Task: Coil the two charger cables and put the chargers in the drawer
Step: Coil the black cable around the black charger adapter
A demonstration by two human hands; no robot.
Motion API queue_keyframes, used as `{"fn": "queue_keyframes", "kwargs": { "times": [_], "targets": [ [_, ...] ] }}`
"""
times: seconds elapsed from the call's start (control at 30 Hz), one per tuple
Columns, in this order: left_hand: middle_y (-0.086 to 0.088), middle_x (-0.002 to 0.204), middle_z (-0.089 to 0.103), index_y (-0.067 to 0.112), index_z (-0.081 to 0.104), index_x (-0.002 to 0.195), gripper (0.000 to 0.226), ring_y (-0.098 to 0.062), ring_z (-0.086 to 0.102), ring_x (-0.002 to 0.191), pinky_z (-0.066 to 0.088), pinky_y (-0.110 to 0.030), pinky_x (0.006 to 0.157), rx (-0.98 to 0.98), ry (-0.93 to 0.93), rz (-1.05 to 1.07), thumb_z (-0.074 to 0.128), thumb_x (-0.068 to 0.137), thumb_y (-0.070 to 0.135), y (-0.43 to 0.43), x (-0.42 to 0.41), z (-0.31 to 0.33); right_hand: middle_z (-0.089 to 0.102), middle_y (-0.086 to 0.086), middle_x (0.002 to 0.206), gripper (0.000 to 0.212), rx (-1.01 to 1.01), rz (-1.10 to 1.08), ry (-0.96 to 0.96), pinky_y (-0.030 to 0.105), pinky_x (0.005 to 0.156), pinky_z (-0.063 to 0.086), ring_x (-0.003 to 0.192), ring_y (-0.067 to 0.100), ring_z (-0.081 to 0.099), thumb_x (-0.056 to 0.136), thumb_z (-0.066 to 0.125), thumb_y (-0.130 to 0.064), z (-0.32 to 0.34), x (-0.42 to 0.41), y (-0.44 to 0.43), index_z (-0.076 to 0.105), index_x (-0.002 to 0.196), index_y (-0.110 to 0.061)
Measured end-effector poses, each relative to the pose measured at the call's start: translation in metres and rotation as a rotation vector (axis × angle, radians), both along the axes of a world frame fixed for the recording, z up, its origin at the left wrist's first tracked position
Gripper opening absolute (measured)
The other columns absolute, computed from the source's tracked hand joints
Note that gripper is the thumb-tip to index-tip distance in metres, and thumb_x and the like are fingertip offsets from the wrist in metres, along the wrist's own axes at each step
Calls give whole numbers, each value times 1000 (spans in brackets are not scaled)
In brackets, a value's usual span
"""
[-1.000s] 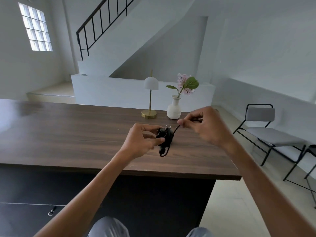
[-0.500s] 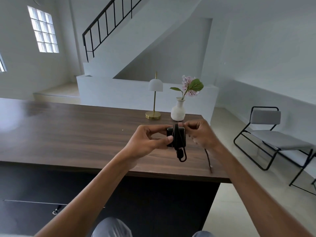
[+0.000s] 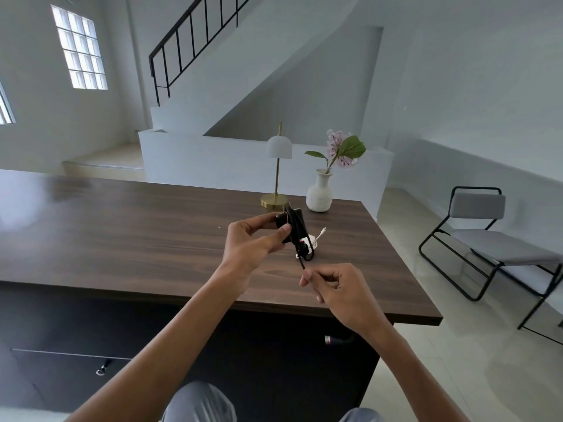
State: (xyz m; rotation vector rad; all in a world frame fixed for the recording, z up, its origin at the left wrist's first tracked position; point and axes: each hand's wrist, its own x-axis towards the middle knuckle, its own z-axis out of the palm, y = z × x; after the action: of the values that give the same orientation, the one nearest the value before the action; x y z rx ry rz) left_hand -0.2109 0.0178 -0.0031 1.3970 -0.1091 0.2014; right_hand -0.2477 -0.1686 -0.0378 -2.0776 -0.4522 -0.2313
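Observation:
My left hand [image 3: 254,242] holds a black charger [image 3: 293,224] above the dark wooden table [image 3: 137,233], with its black cable [image 3: 300,251] wound around the body. The loose end of that cable runs down to my right hand [image 3: 335,287], which pinches it just below the charger. A white charger [image 3: 312,242] with a coiled white cable lies on the table right behind the black one, partly hidden by it. The dark drawer front [image 3: 61,370] with a small metal handle [image 3: 102,369] sits below the table's near edge at the lower left and looks closed.
A brass lamp [image 3: 277,178] with a white shade and a white vase [image 3: 320,193] holding a pink flower stand at the table's far right. A black-framed grey chair [image 3: 487,239] stands on the floor to the right. A staircase rises behind.
My right hand has moved from behind the charger down and toward me, pulling the cable end below it. The white charger behind has come into view.

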Motion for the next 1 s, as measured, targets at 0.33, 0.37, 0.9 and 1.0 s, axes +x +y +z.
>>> {"fn": "queue_keyframes", "kwargs": {
  "times": [0.33, 0.37, 0.9, 1.0],
  "targets": [
    [9, 105, 76, 23, 77, 115, 40, -8, 72, 90, 60, -34, 93, 588, -151, 71, 87, 76, 15, -8, 0, -10, 56, -15, 43, 30, -340, -212, -251, 12, 41, 31, 39, 1, 48, 87, 71, -47, 89, 9, -19, 77, 71, -23],
    [9, 106, 76, 22, 77, 115, 41, -9, 73, 91, 60, -35, 93, 598, -143, 42, 88, 76, 15, -8, -1, -10, 59, -14, 47, 31, -344, -232, -293, 12, 44, 29, 39, 2, 47, 86, 72, -48, 96, 15, -23, 79, 73, -21],
    [-14, 128, 71, 5, 66, 131, 49, -35, 72, 110, 56, -42, 99, 61, -148, -439, 73, 84, 15, -1, -10, -9, 43, 0, 53, 36, 191, 9, 109, 25, 45, 25, 43, 9, 30, 92, 62, -44, 39, 52, -31, 77, 88, -12],
    [-21, 128, 69, 3, 68, 127, 50, -34, 72, 111, 57, -41, 99, -73, -69, -359, 75, 81, 21, 0, -1, -16, 53, 3, 59, 23, 213, 8, 154, 22, 46, 30, 45, 7, 36, 98, 60, -28, 13, 43, -25, 79, 91, -19]
  ]
}}
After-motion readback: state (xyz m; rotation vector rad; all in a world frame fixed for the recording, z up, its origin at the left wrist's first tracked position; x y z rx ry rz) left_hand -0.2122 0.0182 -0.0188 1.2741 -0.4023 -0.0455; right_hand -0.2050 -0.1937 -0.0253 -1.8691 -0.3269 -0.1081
